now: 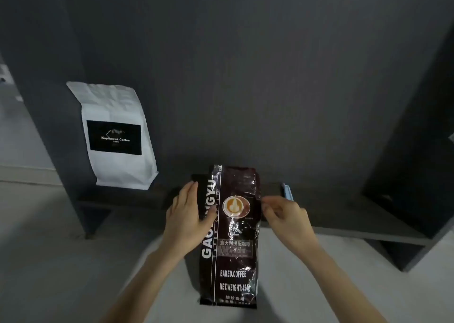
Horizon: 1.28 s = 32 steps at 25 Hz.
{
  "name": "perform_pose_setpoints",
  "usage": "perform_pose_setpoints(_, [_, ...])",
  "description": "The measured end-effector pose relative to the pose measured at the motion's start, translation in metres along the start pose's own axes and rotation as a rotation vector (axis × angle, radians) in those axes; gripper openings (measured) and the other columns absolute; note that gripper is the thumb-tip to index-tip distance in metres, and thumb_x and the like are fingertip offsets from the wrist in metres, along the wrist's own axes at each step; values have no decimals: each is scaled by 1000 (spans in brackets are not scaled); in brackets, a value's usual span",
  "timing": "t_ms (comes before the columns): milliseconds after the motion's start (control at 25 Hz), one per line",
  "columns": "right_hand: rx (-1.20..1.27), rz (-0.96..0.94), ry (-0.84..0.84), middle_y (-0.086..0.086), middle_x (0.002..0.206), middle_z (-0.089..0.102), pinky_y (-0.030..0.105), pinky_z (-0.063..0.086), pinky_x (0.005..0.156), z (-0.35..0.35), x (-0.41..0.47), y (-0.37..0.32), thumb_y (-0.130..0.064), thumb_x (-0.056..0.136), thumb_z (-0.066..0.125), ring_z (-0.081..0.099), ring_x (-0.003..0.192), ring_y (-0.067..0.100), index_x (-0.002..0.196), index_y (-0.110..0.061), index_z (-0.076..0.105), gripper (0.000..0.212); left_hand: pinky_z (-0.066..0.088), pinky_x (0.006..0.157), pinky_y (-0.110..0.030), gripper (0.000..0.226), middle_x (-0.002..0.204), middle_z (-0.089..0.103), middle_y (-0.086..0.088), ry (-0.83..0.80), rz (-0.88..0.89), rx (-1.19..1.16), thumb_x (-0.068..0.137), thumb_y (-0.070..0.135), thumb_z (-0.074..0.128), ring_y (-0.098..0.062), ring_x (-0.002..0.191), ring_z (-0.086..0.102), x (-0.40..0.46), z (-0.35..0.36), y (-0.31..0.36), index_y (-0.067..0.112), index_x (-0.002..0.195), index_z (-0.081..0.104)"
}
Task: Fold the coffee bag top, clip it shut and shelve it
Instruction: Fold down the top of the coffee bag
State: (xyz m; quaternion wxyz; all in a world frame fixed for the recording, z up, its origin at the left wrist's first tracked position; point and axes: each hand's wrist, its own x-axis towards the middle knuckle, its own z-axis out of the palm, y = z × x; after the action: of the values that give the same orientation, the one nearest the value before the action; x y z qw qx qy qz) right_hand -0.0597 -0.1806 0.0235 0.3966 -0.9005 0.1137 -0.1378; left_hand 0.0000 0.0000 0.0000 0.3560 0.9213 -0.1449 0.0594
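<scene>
Head view. A dark, glossy coffee bag (231,236) stands upright in the lower centre of the frame, its printed face toward the camera, its base low in the frame on a pale floor-like area and its top edge reaching up in front of the dark shelf (344,214). The bag's top edge looks flat and uneven, higher on the right than on the left; whether it is folded cannot be told.

The left hand (186,214) lies flat against the bag's left edge near the top, fingers extended and together, palm pressed to the side panel. It steadies rather than wraps the bag. The right hand (282,212) is at the bag's right edge at about the same height, fingers curled with thumb and forefinger drawn close together at the edge; whether they actually pinch the foil cannot be told.

Just beyond the right hand, a small light-blue object (288,191) rests on the shelf board, partly hidden; its kind is unclear.

In the left of the frame a white coffee bag (118,136) with a black label stands on the shelf against the dark back panel, well apart from the dark bag. Between it and the right side wall the shelf board is open, apart from the blue object.
</scene>
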Motion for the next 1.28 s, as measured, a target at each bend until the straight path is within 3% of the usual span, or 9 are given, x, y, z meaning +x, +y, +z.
perform_pose_setpoints(120, [16, 19, 0, 7, 115, 66, 15, 39, 81, 14, 4, 10, -16, 88, 47, 61, 104, 17, 115, -13, 56, 29, 25, 111, -47, 62, 149, 24, -4, -36, -34, -36, 85, 33, 48, -24, 133, 27, 2, 10, -8, 14, 138, 22])
perform_pose_setpoints(480, [127, 45, 8, 7, 110, 67, 21, 40, 78, 30, 3, 17, -14, 87, 49, 61, 99, 18, 119, -12, 51, 32, 35, 104, -47, 51, 134, 47, 1, -100, -22, -145, 84, 32, 44, -21, 118, 45, -5, 19, -15, 26, 134, 33])
perform_pose_setpoints(560, [152, 47, 8, 7, 109, 67, 19, 41, 77, 29, 0, 16, -13, 87, 49, 60, 94, 15, 119, -12, 52, 32, 40, 101, -35, 49, 124, 54, 2, -89, -2, -204, 86, 21, 48, -17, 113, 49, -10, 17, -13, 25, 132, 35])
perform_pose_setpoints(640, [177, 47, 8, 6, 105, 67, 10, 42, 69, 27, -5, 16, -12, 87, 49, 57, 88, 11, 118, -11, 52, 31, 40, 86, -7, 46, 109, 56, 17, -68, 16, -280, 86, 14, 49, 0, 100, 53, -18, 14, -6, 29, 128, 40])
perform_pose_setpoints(720, [212, 53, 15, 2, 96, 64, -1, 41, 59, 25, -12, 15, -10, 86, 50, 55, 82, 8, 115, -10, 53, 29, 39, 74, 3, 47, 98, 52, 28, -32, 16, -358, 86, 9, 50, 16, 85, 54, -25, 13, -2, 39, 120, 37])
perform_pose_setpoints(880, [279, 66, 92, 2, 88, 63, -5, 38, 53, 23, -31, 13, -11, 84, 56, 56, 72, 2, 109, -10, 57, 26, 48, 79, -8, 37, 93, 58, 29, 35, -43, -558, 86, 10, 51, 21, 81, 56, -40, 12, -1, 34, 115, 49])
perform_pose_setpoints(1000, [288, 54, 178, 1, 85, 64, -1, 43, 53, 25, -48, 7, -12, 81, 61, 59, 72, 8, 102, -11, 61, 21, 53, 83, -28, 34, 82, 67, 32, 75, -107, -645, 84, 14, 55, 7, 85, 64, -55, 7, -2, 47, 95, 59])
perform_pose_setpoints(1080, [280, 52, 236, -3, 80, 64, 7, 44, 55, 27, -59, 4, -13, 80, 62, 59, 71, 7, 97, -12, 63, 18, 53, 85, -38, 31, 78, 69, 30, 104, -151, -685, 82, 15, 58, -2, 85, 67, -66, 4, -2, 45, 86, 63])
perform_pose_setpoints(1280, [332, 63, 265, -7, 71, 64, 11, 42, 56, 36, -81, 3, -15, 79, 63, 59, 69, 3, 84, -17, 61, 6, 54, 82, -37, 25, 73, 71, 29, 138, -189, -701, 79, 13, 61, -1, 77, 68, -87, -7, -2, 37, 76, 66])
